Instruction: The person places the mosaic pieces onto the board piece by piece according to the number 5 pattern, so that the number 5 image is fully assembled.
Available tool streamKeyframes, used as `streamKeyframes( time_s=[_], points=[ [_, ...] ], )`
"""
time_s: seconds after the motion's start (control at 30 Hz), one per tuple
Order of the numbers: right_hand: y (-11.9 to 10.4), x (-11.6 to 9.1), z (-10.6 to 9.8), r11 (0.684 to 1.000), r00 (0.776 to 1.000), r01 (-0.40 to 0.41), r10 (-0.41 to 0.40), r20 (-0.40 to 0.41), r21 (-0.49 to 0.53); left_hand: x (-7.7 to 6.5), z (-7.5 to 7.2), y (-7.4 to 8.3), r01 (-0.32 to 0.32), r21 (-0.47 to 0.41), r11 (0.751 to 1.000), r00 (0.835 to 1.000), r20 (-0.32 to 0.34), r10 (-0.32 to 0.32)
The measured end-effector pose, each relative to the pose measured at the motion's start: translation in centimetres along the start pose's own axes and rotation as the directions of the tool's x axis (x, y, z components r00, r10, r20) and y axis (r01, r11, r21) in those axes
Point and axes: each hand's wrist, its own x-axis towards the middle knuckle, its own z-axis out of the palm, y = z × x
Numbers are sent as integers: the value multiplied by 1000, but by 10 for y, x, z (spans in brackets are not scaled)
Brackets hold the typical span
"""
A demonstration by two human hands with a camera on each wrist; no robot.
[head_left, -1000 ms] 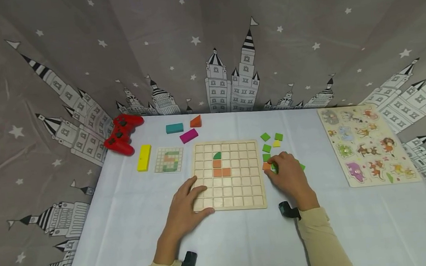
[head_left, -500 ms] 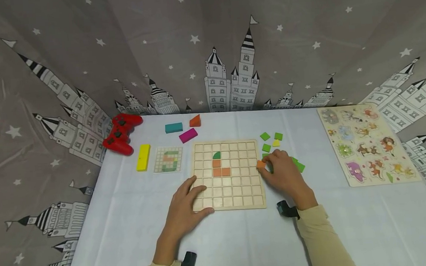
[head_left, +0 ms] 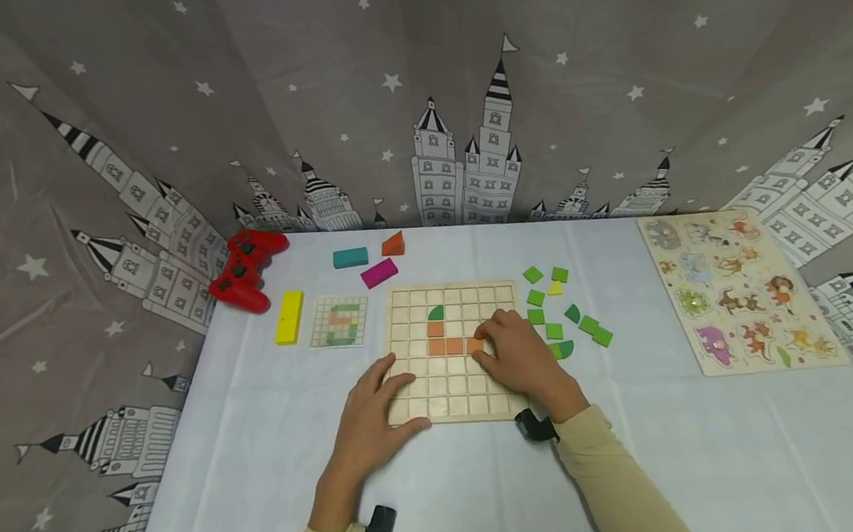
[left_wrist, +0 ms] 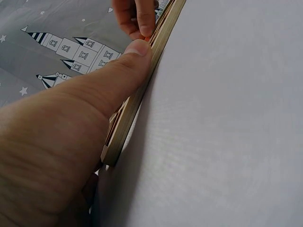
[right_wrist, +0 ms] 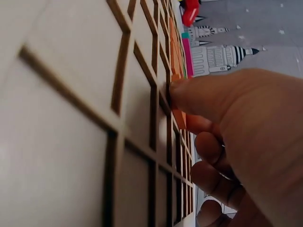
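Observation:
A wooden grid board (head_left: 438, 408) lies mid-table with a green quarter-circle tile (head_left: 436, 313) and orange square tiles (head_left: 436, 329) set in its cells. My right hand (head_left: 524, 357) pinches another orange square tile (head_left: 474, 345) between thumb and index finger, at the right end of the orange row. In the right wrist view that orange tile (right_wrist: 178, 118) sits low over the grid, partly covered by the thumb. My left hand (head_left: 368, 408) rests with spread fingers on the board's lower left corner, its thumb (left_wrist: 128, 66) along the near edge.
Several green tiles (head_left: 536, 317) and a yellow tile (head_left: 555, 287) lie right of the board. Left of it are a pattern card (head_left: 339, 320), a yellow block (head_left: 289, 317) and a red game controller (head_left: 246, 270). An animal puzzle board (head_left: 737, 292) lies far right.
My right hand has carried the orange tile left from the loose tiles onto the board, beside the orange row. My left hand has stayed on the board's corner.

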Motion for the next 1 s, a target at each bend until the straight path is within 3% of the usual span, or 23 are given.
streamKeyframes(
  time_s=[0.3, 0.43, 0.63, 0.8, 1.0],
  points=[
    [-9, 1, 0, 999, 999, -33, 33, -18, 11, -1, 0, 0, -5, 5, 1000, 1000, -14, 5],
    [-3, -3, 2, 997, 997, -68, 69, -17, 41, -1, 0, 0, -10, 1, 1000, 1000, -17, 10],
    [32, -26, -10, 980, 982, -139, 155, -103, 145, 1, 3, -1, -26, 12, 1000, 1000, -17, 26],
    [72, -56, -27, 952, 937, -246, 281, -206, 182, 1, 1, 1, -15, 5, 1000, 1000, -16, 15],
    [117, -89, -39, 924, 895, -330, 372, -245, 194, 0, 1, 1, -12, 8, 1000, 1000, -12, 12]
  ],
)
